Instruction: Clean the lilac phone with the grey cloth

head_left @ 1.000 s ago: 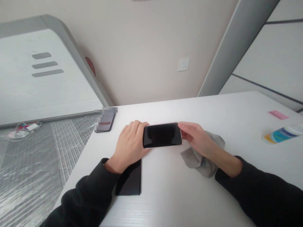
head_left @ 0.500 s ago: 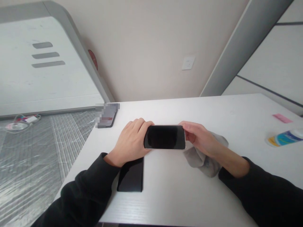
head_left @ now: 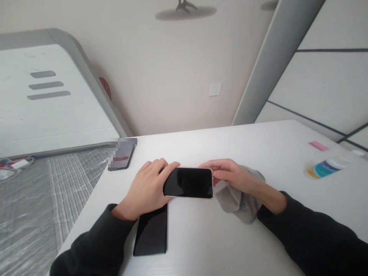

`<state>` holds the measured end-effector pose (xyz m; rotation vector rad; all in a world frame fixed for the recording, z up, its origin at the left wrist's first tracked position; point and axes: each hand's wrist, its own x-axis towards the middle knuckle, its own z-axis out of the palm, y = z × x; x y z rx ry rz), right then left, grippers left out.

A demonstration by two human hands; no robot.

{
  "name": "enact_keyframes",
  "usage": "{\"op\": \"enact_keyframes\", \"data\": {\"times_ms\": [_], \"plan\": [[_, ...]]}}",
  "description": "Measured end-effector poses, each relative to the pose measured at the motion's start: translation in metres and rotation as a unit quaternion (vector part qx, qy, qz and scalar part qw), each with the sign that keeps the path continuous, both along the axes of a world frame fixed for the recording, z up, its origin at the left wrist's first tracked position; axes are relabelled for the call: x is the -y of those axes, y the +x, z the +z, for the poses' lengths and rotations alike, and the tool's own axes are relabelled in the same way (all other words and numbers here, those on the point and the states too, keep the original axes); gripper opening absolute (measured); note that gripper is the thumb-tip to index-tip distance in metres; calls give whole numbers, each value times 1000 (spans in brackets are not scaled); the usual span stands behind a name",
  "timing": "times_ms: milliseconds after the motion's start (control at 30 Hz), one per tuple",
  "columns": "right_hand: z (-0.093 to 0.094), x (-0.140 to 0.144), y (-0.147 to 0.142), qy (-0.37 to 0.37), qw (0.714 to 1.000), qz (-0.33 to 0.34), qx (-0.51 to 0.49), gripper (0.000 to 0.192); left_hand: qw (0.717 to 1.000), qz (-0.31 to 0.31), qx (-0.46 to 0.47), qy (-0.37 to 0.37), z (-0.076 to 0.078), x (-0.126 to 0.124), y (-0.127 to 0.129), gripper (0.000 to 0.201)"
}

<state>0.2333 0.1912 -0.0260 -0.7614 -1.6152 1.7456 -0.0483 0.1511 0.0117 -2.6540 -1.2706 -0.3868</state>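
Observation:
A phone (head_left: pixel 188 182) with a dark screen and pale rim lies sideways low over the white table (head_left: pixel 258 153). My left hand (head_left: pixel 145 188) grips its left end. My right hand (head_left: pixel 230 175) holds its right end with the fingertips and rests on a crumpled grey cloth (head_left: pixel 238 199). A second black phone (head_left: pixel 151 234) lies flat on the table under my left wrist.
A third phone (head_left: pixel 120 158) lies at the table's far left corner. A plastic bottle (head_left: pixel 326 167) lies on its side at the right, with a pink slip (head_left: pixel 318 145) beyond it. The table's left edge drops to a plastic-covered floor (head_left: pixel 34 207).
The view has tilted down and shifted; both hands still hold the phone in the same way, now slightly lower and closer to the table.

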Motion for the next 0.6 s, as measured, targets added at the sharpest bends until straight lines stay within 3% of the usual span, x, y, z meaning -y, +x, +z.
{"op": "enact_keyframes", "data": {"times_ms": [600], "plan": [[9,6,0,52,998,10,14,42,1000,-15,-14,16,-5,-1,-7,85]]}}
